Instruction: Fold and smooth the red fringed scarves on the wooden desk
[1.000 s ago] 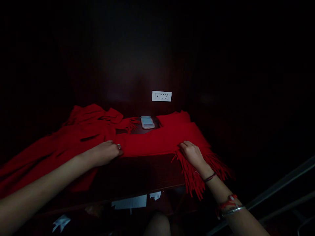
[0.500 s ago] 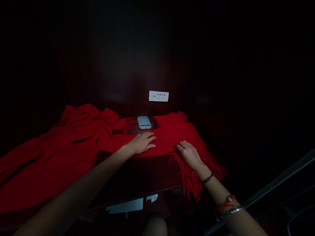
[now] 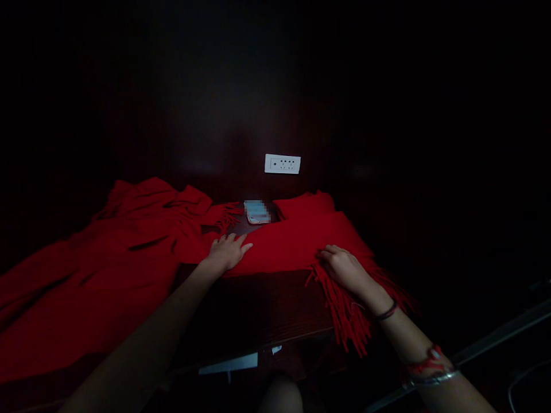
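Observation:
A red fringed scarf (image 3: 293, 241) lies flat across the dark table, its tassels hanging over the front edge at the right. My left hand (image 3: 226, 252) is laid flat on the scarf's left part, fingers spread and holding nothing. At the fringed end, my right hand (image 3: 344, 267) has its fingers curled down on the scarf near its front edge, closed on the cloth; the fingertips are partly hidden. To the left, more red fabric (image 3: 107, 275) with a fringe lies in loose folds and meets the scarf.
A phone (image 3: 257, 212) rests on the dark table (image 3: 258, 301) behind the scarf. Above it, a white socket panel (image 3: 282, 164) is set in the dark wall. White paper (image 3: 230, 363) shows below the table edge. At lower right runs a dim rail (image 3: 495, 335).
My left hand has slid left along the scarf, staying flat. My right hand keeps its curled pose at the fringed end. The view has shifted slightly.

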A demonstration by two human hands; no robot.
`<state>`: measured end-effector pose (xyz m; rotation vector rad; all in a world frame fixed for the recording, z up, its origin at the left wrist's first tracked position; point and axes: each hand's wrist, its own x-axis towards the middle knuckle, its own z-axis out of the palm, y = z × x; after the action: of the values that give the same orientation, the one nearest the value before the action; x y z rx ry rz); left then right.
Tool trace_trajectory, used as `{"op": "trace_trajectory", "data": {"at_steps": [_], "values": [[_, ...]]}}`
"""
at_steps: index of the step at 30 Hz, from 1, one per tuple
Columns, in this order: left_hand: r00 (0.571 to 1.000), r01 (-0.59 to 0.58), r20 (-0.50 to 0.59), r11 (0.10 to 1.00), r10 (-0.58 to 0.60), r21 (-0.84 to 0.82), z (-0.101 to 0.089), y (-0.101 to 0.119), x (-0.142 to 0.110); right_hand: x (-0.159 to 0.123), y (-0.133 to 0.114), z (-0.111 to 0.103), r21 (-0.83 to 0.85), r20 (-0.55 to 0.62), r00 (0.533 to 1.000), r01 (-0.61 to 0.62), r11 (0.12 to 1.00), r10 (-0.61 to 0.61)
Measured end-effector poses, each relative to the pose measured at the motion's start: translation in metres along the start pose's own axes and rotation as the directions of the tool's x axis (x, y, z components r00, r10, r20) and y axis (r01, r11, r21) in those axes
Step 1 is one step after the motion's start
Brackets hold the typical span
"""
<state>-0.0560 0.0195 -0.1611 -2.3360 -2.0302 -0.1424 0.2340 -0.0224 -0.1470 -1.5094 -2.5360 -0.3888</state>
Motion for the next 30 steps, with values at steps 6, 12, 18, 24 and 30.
{"op": "trace_trajectory", "data": {"at_steps": [6, 12, 18, 24, 30], "values": [[0.981, 0.051, -0.187, 0.998, -0.043, 0.041, -0.009, -0.009, 0.004, 0.051, -0.005, -0.05, 0.129, 0.179, 0.975, 0.109, 0.986, -0.131], [0.98, 0.011, -0.2, 1.0, -0.006, 0.023, -0.005, -0.03, 0.01, 0.124, -0.05, -0.027, 0.046, 0.108, 0.992, 0.06, 0.997, -0.064], [0.978, -0.011, -0.209, 1.0, 0.014, 0.019, -0.002, -0.033, 0.013, 0.142, -0.061, 0.02, -0.001, 0.024, 0.999, -0.048, 0.999, 0.048], [0.951, -0.212, -0.24, 0.976, 0.193, -0.054, -0.014, -0.036, 0.012, 0.146, -0.05, 0.019, -0.03, 0.081, 0.994, -0.068, 0.997, 0.07], [0.934, -0.336, -0.188, 0.925, 0.302, -0.18, -0.015, -0.039, 0.015, 0.145, -0.047, 0.016, -0.027, 0.059, 0.995, -0.085, 0.996, 0.086]]}}
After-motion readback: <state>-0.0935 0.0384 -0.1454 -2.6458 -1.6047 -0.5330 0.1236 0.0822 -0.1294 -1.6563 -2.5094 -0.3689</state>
